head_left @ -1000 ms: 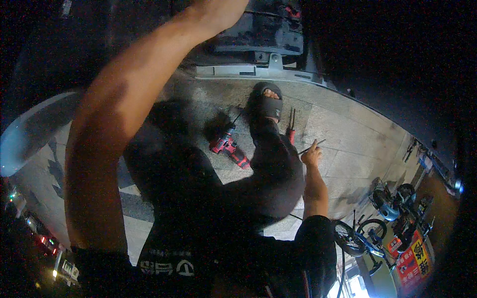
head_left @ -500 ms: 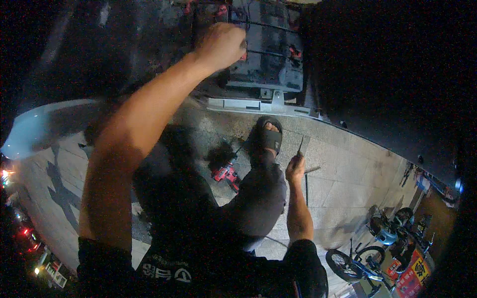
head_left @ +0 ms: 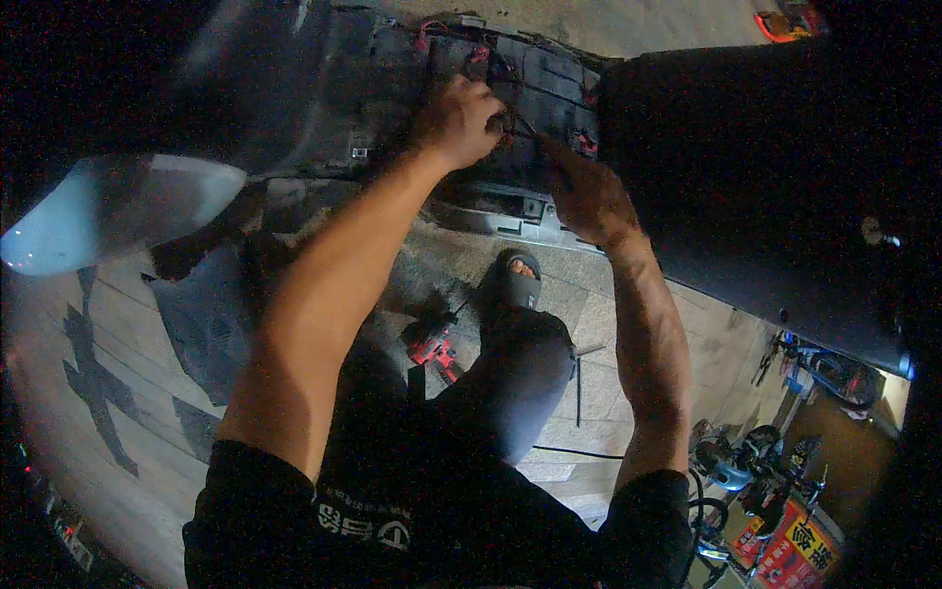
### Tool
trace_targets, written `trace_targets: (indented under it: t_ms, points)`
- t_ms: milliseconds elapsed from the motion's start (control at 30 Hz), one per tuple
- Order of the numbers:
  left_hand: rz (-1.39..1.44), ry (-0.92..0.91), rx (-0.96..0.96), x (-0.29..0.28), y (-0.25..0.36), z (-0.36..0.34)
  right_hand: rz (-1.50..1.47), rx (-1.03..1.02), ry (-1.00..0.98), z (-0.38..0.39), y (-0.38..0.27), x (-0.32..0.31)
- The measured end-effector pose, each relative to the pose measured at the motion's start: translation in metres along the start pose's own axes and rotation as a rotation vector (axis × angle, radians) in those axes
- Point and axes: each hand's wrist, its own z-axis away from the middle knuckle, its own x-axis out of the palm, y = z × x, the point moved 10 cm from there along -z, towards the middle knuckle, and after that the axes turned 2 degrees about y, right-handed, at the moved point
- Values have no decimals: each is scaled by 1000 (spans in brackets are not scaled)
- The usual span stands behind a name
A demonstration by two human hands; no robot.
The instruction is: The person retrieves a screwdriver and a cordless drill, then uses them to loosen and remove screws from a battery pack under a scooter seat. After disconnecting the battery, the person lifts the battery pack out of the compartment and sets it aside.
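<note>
Nearest to me is a black short-sleeved cloth T-shirt with white print (head_left: pixel 363 525), and past it a bent knee in dark trousers (head_left: pixel 510 383). Beyond that, on the pale stone paving (head_left: pixel 599 324), I see a red-and-black cordless drill (head_left: pixel 431 346) lying by a black open-toed sandal (head_left: pixel 520 287), with a thin black rod (head_left: pixel 578 391) right of the knee.

Farther out, I have both arms reaching over an open, dark, box-like bay with a light grey front rim (head_left: pixel 505 225). Inside it sit black rectangular blocks (head_left: pixel 551 67) with red fittings (head_left: pixel 585 143) and some wiring. My left hand (head_left: pixel 461 123) is over the blocks, its fingers curled narrow; I cannot tell whether they grip anything. My right hand (head_left: pixel 597 201) has its fingers closed round a slim dark rod-shaped tool (head_left: pixel 527 125), which slants above the blocks toward the left fingers; whether its tip touches them, I cannot tell.

Beyond the bay's far edge, an orange-red lamp (head_left: pixel 785 22) glows.
</note>
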Motion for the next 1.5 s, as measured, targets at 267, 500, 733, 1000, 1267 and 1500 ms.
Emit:
trace_targets:
  t_ms: [267,500,733,1000,1267,1500]
  points:
    - [30,-13,-46,7,-9,2,-69,21,-116,2,12,3]
    - [32,-25,-8,4,-1,0,51,96,-172,0,-2,-3]
    - [67,-19,2,4,-3,1,170,9,-190,-4,-1,4]
    - [48,-6,-8,-1,1,-1,450,56,-570,-30,-23,5]
    - [82,55,-2,2,-3,2,573,14,-810,-41,-43,17]
    - [63,-8,-37,2,4,0,-77,359,-352,15,21,28]
